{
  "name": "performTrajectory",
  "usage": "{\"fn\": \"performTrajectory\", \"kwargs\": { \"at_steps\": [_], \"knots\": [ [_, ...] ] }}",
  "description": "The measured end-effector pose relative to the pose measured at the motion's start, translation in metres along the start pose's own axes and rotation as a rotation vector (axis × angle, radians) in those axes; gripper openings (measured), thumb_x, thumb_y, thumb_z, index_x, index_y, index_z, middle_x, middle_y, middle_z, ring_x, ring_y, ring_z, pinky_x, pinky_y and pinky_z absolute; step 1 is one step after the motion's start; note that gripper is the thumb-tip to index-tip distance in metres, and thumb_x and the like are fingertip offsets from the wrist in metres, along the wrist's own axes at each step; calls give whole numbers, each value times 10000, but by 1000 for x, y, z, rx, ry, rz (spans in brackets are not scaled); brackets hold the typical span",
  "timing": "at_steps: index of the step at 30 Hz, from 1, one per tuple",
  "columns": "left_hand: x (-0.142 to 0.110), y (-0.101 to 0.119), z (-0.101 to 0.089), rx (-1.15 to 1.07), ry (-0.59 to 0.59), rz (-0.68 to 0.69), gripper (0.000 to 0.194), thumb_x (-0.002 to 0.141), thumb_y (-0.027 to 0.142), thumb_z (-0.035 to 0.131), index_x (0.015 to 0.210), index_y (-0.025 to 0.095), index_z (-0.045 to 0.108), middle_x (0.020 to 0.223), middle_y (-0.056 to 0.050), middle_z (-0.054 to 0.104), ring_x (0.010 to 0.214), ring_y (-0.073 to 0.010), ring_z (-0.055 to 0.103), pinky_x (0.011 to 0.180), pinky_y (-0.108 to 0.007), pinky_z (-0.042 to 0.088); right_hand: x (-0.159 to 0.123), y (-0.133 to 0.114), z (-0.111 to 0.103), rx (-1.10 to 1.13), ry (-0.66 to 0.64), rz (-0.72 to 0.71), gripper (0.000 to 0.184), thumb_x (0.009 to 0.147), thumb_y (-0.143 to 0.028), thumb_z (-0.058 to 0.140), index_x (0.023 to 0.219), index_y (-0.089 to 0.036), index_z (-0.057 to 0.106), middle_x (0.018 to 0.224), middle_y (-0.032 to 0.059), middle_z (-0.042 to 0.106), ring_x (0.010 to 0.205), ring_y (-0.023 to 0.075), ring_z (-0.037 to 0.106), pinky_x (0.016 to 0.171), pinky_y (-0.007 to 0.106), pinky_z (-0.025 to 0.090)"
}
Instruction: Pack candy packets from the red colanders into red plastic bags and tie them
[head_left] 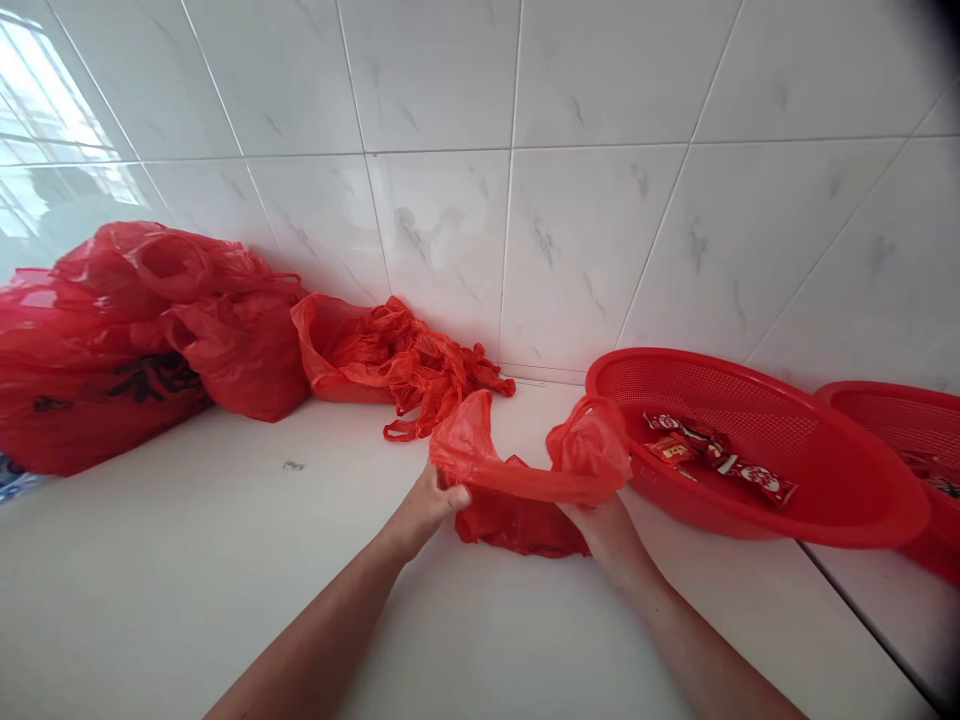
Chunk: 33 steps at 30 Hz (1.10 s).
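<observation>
A thin red plastic bag (525, 520) is held up over the white table, its mouth spread and its two handle ends standing up. On its left side my left hand (433, 508) is closed, with the thumb pressed against the plastic. My right hand (606, 525) grips the opposite side; the bag covers most of its fingers. What lies inside the bag is hidden. Just right of my right hand stands a red plastic basket (832, 450) with perforated walls. Several wrapped snacks (757, 478) lie in it.
Behind the held bag, a heap of crumpled red bags (409, 350) rests against the tiled wall (442, 220). Full, knotted red bags (247, 350) sit at the left. A second red basket (892, 420) stands far right, beyond a dark seam (855, 610) in the tabletop.
</observation>
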<state>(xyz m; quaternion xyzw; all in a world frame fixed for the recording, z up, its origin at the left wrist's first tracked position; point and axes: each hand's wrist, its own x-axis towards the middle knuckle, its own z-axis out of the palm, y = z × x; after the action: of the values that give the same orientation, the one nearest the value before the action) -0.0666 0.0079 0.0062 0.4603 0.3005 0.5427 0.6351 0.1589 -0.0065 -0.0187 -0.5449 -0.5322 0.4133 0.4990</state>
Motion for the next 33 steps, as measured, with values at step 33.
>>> {"fn": "performTrajectory", "kwargs": {
  "at_steps": [33],
  "knots": [
    [9,-12,40,-35,71,-224,243,716,302,698,879,142,615,877,-92,685,806,-234,653,682,-299,486,-9,-42,-2,477,-69,59,410,604,-330,786,983,-230,667,994,37,703,946,235,632,872,374,470]
  ]
}}
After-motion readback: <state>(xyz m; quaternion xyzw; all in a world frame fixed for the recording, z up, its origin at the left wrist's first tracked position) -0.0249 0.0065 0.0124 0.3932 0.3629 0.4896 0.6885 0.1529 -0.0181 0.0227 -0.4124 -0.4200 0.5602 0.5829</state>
